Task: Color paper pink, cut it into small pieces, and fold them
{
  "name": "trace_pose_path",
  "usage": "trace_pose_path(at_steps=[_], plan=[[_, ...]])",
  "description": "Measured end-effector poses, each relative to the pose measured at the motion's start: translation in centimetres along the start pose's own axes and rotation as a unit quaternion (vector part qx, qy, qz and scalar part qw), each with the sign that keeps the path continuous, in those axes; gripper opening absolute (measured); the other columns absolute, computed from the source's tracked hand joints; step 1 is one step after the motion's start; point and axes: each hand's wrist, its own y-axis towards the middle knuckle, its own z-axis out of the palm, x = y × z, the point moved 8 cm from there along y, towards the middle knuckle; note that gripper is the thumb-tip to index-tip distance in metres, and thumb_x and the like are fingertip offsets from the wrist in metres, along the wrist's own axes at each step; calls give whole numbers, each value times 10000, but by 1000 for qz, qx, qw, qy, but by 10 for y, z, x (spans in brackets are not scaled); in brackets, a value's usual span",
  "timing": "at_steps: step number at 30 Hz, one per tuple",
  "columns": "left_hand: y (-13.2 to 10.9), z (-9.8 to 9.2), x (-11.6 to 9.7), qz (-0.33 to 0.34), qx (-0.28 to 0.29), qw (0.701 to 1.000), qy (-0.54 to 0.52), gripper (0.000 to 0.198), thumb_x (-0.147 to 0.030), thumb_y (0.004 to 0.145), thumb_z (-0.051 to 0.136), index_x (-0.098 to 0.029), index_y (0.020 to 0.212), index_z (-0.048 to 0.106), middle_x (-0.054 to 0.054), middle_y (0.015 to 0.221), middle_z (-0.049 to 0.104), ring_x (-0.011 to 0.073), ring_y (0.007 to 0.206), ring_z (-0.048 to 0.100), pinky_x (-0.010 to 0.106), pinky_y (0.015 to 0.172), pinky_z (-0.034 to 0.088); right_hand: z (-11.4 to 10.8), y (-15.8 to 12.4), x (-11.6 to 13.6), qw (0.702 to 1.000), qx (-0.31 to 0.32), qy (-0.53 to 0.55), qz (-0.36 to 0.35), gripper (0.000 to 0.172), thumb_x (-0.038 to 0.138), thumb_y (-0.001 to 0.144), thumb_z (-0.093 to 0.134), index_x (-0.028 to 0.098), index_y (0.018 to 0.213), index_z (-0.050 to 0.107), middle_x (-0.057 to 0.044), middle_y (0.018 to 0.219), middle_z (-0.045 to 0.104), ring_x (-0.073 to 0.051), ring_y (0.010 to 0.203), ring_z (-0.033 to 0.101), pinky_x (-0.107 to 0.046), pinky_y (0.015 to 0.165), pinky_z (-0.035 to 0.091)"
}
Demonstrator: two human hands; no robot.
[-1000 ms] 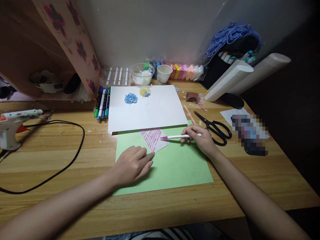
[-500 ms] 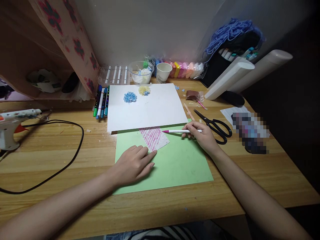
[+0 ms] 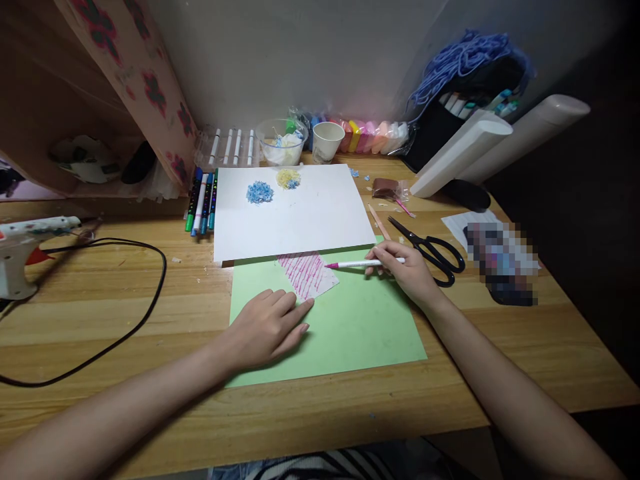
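Note:
My left hand (image 3: 267, 327) lies flat and open on a green paper sheet (image 3: 350, 327), its fingertips touching the lower corner of a small white paper piece (image 3: 307, 275) covered in pink strokes. My right hand (image 3: 407, 267) is closed on a white marker with a pink tip (image 3: 360, 264), held nearly level. The tip sits at the right edge of the pink-striped piece. That piece is partly tucked under a large white sheet (image 3: 295, 220), which carries a blue crumb pile (image 3: 260, 193) and a yellow crumb pile (image 3: 289, 178).
Black scissors (image 3: 430, 250) lie just right of my right hand. Several markers (image 3: 203, 200) lie left of the white sheet. A glue gun (image 3: 25, 247) with a black cord (image 3: 125, 320) is far left. Paper cup (image 3: 327, 141), clear bowl (image 3: 283, 143) and clay packs (image 3: 370, 137) line the wall.
My right hand with the marker moved up and slightly right from the striped piece's side corner to its upper right edge. My left hand stayed in place.

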Motion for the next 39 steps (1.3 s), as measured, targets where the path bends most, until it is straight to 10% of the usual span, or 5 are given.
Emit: trace_pose_path(at_steps=[8, 14, 21, 39], plan=[[1, -1, 0, -2, -6, 1000, -2, 375, -290, 961, 361, -103, 1179, 601, 73, 762, 563, 188, 659, 479, 325, 580, 388, 19, -8, 5, 994, 111, 1, -4, 294, 443, 883, 563, 189, 768, 657, -28, 625, 674, -134, 556, 537, -260, 539, 417], [1, -1, 0, 0, -4, 1000, 1, 378, -291, 962, 358, -99, 1168, 609, 76, 766, 573, 189, 663, 479, 323, 588, 379, -1, 0, 1, 1000, 13, 1, -6, 280, 429, 889, 554, 193, 765, 639, -15, 613, 661, -125, 541, 501, -255, 534, 394], [1, -1, 0, -2, 0, 1000, 2, 382, -295, 965, 346, -106, 1176, 602, 73, 764, 573, 184, 661, 475, 321, 588, 381, 15, -6, 3, 993, 116, -16, -5, 298, 444, 880, 561, 193, 753, 661, -19, 618, 666, -135, 559, 520, -265, 542, 393], [-1, 1, 0, -2, 2, 1000, 9, 375, -293, 965, 347, -113, 1177, 597, 74, 771, 575, 185, 666, 481, 325, 589, 392, -4, 0, 1, 999, 41, 6, 3, 287, 443, 880, 560, 191, 768, 642, -13, 611, 656, -123, 546, 486, -253, 537, 376]])
